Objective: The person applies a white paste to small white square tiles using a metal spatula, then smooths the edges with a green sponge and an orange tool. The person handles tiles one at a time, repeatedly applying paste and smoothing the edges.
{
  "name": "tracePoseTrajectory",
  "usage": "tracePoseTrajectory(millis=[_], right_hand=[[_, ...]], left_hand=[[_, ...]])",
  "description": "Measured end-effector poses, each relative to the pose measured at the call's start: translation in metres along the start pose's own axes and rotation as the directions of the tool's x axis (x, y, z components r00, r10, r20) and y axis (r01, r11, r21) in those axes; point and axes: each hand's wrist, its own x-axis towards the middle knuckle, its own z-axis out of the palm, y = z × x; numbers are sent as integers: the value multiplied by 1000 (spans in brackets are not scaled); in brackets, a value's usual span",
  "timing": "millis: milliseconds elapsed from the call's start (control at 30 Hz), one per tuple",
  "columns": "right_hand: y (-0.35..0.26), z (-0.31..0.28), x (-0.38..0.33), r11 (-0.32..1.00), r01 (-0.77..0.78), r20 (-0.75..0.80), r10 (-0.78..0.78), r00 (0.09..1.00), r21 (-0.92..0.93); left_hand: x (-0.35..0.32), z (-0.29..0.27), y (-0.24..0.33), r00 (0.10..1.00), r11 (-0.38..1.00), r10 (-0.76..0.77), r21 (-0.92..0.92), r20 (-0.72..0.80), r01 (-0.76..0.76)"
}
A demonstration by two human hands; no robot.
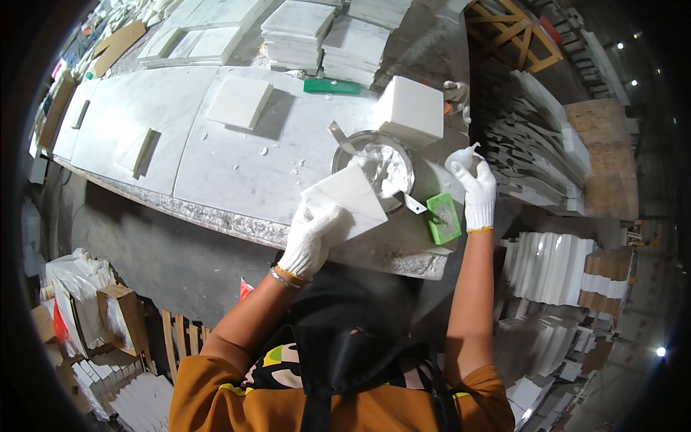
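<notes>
My left hand (308, 239), in a white knit glove, is closed on the near-left edge of a square white marble tile (350, 196). The tile is tilted and overlaps the near-left part of a metal bowl (411, 160) of white paste (392, 164). A putty knife (412, 202) rests across the bowl's near rim, and another flat-bladed tool (340, 136) leans over its far-left side. To the right, my gloved right hand (480, 198) is closed round a small translucent bottle (461, 156) with a pointed nozzle. Between that hand and the bowl lies a green-framed block (443, 218).
A white block-shaped stack (412, 109) stands behind the bowl. Single tiles (240, 101) lie on the marble-topped table (237, 173), with tile stacks (293, 36) and a green bar (331, 87) farther back. More stacked tiles (543, 263) stand at the right.
</notes>
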Motion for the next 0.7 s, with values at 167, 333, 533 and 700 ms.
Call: tracePoseTrajectory(millis=[167,333,533,700], right_hand=[[43,5,28,996,53,-17,-55,998,-70],[56,10,44,946,173,51,-165,985,-276],[30,9,35,927,171,114,-140,983,-333],[6,-2,-5,968,85,-56,-101,993,-235]], left_hand=[[0,-3,3,997,997,-70,34,39,68],[1,-3,1,998,999,-49,3,25,49],[0,0,0,1000,999,-29,-25,-4,29],[-1,-1,3,998,998,-56,-18,22,57]])
